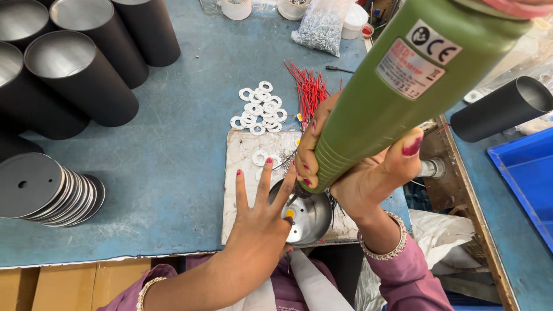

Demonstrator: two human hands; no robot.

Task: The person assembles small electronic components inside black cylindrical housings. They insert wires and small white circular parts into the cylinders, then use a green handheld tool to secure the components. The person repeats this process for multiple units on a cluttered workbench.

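Observation:
My right hand [360, 173] grips a green electric screwdriver [397, 92] that points down into a round metal disc [308, 216] on a worn white board [245, 173]. My left hand [262, 222] lies with fingers spread on the disc's left rim and on the board, steadying it. White plastic washers [260, 108] lie in a heap just beyond the board, with one or two more on the board itself. A bundle of red wires [309, 87] lies beside the washers.
Several black metal cylinders [80, 69] stand at the back left, and a stack of black discs [49, 190] lies at the left. Another black tube [501, 106] lies at the right by a blue bin [527, 175]. A bag of screws [319, 26] sits at the back.

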